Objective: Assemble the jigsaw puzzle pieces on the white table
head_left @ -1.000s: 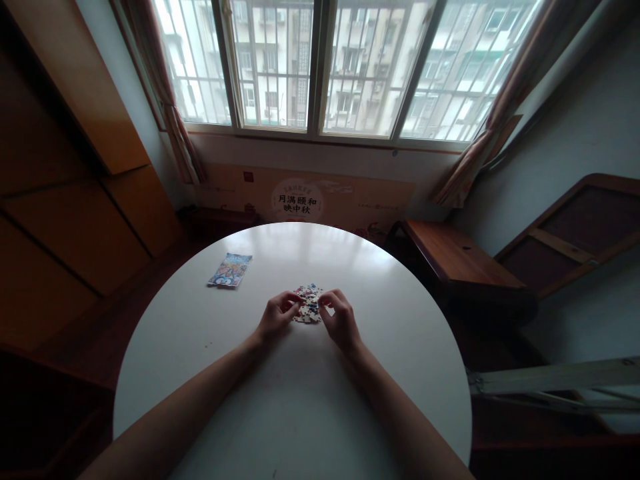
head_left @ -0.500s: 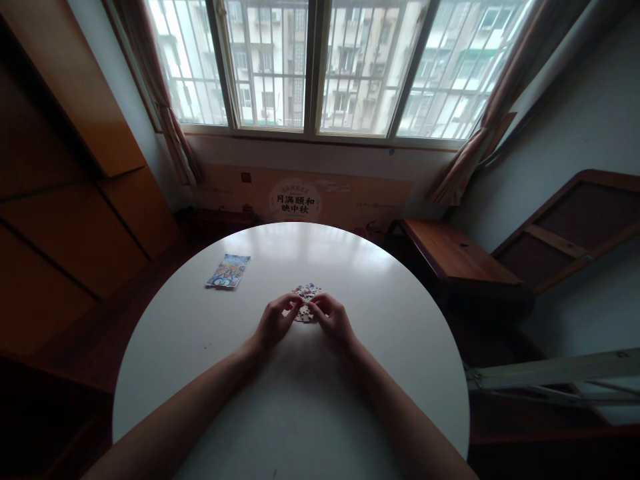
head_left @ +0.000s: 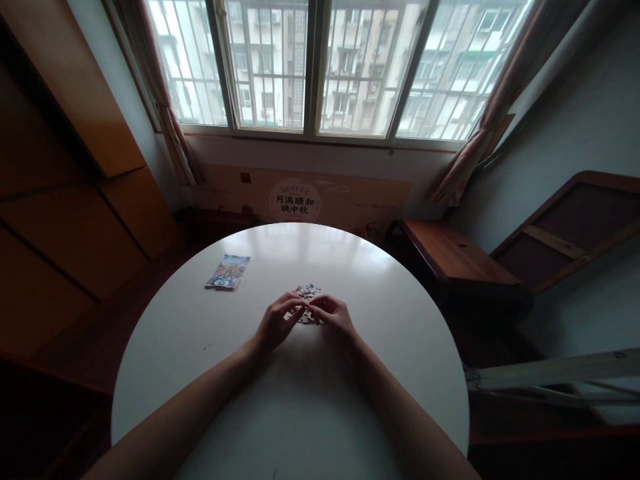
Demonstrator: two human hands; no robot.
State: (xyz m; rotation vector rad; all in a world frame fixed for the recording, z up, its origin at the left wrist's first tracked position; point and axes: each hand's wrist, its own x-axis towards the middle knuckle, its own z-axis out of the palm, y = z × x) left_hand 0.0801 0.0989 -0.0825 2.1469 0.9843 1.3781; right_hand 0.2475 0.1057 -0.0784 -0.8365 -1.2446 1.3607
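A small heap of colourful jigsaw pieces (head_left: 305, 291) lies near the middle of the round white table (head_left: 300, 393). My left hand (head_left: 277, 323) and my right hand (head_left: 334, 316) meet over the near side of the heap, fingertips touching. Both hands are curled in a pinch on small puzzle pieces, which the fingers mostly hide.
A colourful printed card or packet (head_left: 227, 271) lies on the table's far left. A wooden bench (head_left: 457, 257) stands to the right below the window, wooden cabinets (head_left: 75, 200) to the left. A folded wooden frame (head_left: 570, 227) leans on the right wall.
My hands have drawn together over the heap: a second ago they were apart at its two sides, now their fingertips touch. The camera view has tilted slightly.
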